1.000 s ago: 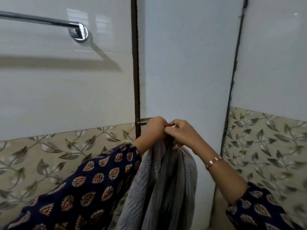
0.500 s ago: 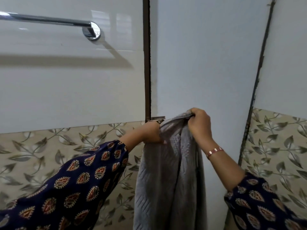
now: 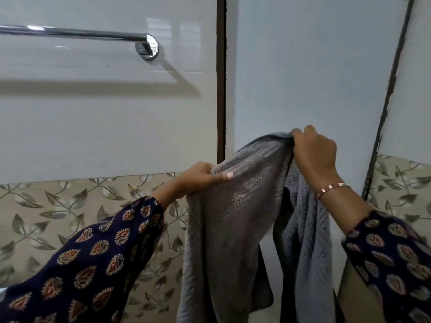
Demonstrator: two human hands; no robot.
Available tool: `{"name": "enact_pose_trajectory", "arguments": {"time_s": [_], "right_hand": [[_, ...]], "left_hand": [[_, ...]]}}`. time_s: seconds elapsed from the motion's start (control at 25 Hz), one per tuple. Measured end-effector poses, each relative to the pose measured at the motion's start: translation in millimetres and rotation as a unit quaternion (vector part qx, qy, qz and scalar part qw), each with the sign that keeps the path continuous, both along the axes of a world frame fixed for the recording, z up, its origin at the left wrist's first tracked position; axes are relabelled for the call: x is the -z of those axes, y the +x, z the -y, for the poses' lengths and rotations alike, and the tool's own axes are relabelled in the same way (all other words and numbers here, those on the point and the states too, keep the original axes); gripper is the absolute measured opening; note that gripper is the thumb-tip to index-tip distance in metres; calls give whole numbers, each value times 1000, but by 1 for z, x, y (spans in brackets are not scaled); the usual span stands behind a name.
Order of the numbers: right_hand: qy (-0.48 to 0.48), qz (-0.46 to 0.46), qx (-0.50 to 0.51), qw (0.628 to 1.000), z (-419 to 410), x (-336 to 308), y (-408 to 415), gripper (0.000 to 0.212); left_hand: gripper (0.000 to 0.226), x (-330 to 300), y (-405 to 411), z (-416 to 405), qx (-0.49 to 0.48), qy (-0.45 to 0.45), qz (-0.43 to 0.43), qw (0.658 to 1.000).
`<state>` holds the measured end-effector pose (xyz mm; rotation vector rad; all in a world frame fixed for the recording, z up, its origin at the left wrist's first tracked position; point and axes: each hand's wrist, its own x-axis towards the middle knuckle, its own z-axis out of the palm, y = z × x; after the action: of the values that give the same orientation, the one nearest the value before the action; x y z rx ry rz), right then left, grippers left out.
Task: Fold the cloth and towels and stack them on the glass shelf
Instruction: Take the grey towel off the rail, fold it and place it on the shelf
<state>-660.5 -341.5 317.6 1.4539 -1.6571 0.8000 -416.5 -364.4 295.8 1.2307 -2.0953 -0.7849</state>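
Both arms reach forward and up, each in a dark blue sleeve with red and cream motifs. The left hand (image 3: 205, 177) sits lower, its fingers curled over and its thumb laid flat along the near face, pinching the upper edge of a grey towel (image 3: 233, 224). The right hand (image 3: 314, 155) is raised higher and to the right, knuckles toward the camera, fingers closed round the towel's top edge. A beaded bracelet (image 3: 331, 188) circles the right wrist.

Left hand (image 3: 205, 177) and right hand (image 3: 313, 152) each grip the top edge of a grey towel (image 3: 233, 229), which hangs below both grips; chrome rail (image 3: 74, 33) above left
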Motion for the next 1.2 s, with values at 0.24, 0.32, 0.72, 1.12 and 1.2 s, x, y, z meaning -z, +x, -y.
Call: {"name": "enact_pose_trajectory", "arguments": {"time_s": [0.24,0.32,0.72,1.12,1.2], "right_hand": [[0,48,28,998,-2,-22,-19,23],[-5,64,29,998,0,-15,-24,23],[-4,124,-85,989,-4,-12,34,19],[187,448,-492,723,-24,-13,57,15],[269,471,-482,688,-20,11,52,18]], "left_hand": [[46,35,31,17,-43,2,161,986],[49,46,49,22,-69,10,246,967],[37,12,22,10,-266,-127,-120,948],[35,-30,-45,-16,-27,-144,-184,972],[26,-34,-50,-20,-68,-154,-268,949]]}}
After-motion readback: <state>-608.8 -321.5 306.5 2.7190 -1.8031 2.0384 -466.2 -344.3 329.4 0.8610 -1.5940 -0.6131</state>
